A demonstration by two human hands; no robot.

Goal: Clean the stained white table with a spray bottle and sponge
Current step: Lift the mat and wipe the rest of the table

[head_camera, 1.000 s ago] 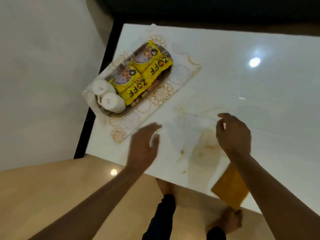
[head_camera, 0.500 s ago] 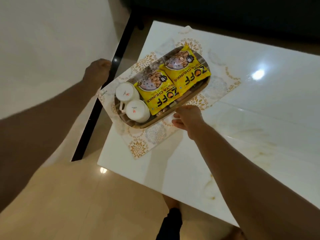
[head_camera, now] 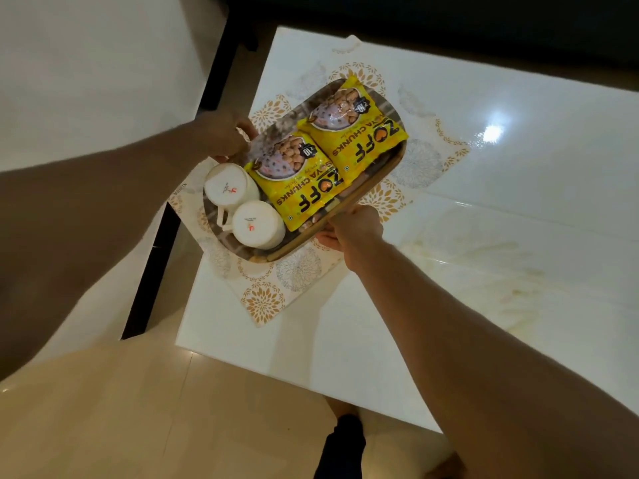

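Observation:
The glossy white table (head_camera: 345, 340) carries yellowish-brown stains (head_camera: 511, 288) on its right part. A tray (head_camera: 387, 178) holds two upturned white mugs (head_camera: 256, 226) and two yellow snack packets (head_camera: 311, 181). It sits over a floral placemat (head_camera: 273, 299) at the table's left end. My left hand (head_camera: 224, 133) grips the tray's far left rim. My right hand (head_camera: 352, 226) grips its near right rim. Neither the spray bottle nor the sponge is in view.
A second white surface with a black edge (head_camera: 152, 271) lies to the left, across a narrow gap. Beige floor (head_camera: 173, 409) and my feet (head_camera: 342, 440) show below the table's near edge. A ceiling light glares on the table (head_camera: 491, 133).
My left hand came in from beyond the table's edge and closed on the tray's far rim. My right hand stays on the near rim. The view has shifted left.

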